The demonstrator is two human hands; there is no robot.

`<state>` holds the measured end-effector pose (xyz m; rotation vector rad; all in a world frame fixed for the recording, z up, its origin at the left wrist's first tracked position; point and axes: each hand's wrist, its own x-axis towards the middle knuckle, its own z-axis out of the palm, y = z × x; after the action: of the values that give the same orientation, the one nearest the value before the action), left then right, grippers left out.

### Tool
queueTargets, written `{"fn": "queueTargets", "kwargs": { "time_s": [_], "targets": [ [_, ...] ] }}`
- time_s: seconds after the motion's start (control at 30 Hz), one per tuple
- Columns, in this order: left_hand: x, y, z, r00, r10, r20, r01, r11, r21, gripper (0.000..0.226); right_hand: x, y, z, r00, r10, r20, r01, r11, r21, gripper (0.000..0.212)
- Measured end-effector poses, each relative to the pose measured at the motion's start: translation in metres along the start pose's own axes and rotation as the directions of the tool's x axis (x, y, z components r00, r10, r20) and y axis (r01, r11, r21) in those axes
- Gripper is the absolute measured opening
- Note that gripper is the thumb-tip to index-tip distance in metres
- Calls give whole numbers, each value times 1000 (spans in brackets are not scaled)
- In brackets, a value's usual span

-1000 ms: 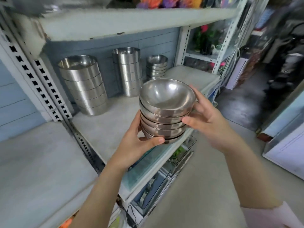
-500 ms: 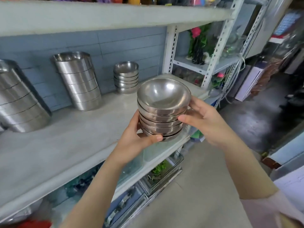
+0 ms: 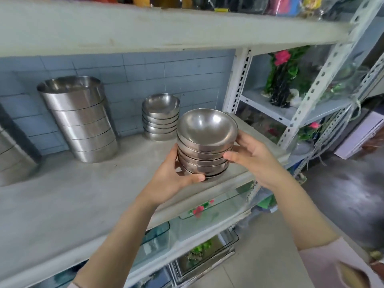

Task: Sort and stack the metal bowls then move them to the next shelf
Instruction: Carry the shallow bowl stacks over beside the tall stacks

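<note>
I hold a stack of several small round metal bowls (image 3: pixel 205 142) between both hands, over the right front part of the grey shelf board (image 3: pixel 83 196). My left hand (image 3: pixel 174 177) grips the stack's lower left side with the thumb under its base. My right hand (image 3: pixel 253 154) presses on its right side. A matching stack of small bowls (image 3: pixel 161 117) stands by the back wall. To its left rises a taller stack of straight-sided metal bowls (image 3: pixel 81 119), and another large stack (image 3: pixel 12 154) shows at the left edge.
A white perforated upright (image 3: pixel 239 80) ends this shelf bay on the right; beyond it a shelf carries artificial flowers (image 3: pixel 284 77). A shelf board (image 3: pixel 166 28) hangs overhead. Glass tanks (image 3: pixel 207 213) fill the lower shelves. Tiled floor lies at bottom right.
The view has swung right and closer to the shelf. The held stack has moved in over the shelf's front right part, nearer the small bowl stack. Both hands keep their hold.
</note>
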<state>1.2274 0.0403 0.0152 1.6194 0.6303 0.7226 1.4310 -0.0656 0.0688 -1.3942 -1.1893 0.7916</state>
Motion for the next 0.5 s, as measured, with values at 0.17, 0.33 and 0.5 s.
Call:
{"fn": "queueTargets", "kwargs": {
  "time_s": [0.17, 0.33, 0.5],
  "targets": [
    [51, -10, 13, 1000, -15, 10, 15, 1000, 4, 78, 39, 17, -27, 999, -5, 37, 4, 999, 34, 60],
    [101, -19, 23, 999, 3, -34, -1, 999, 54, 73, 92, 44, -54, 994, -1, 105, -5, 999, 51, 61],
    [149, -34, 33, 991, -33, -131, 40, 998, 46, 74, 159, 74, -79, 976, 29, 215, -50, 994, 94, 64]
  ]
}}
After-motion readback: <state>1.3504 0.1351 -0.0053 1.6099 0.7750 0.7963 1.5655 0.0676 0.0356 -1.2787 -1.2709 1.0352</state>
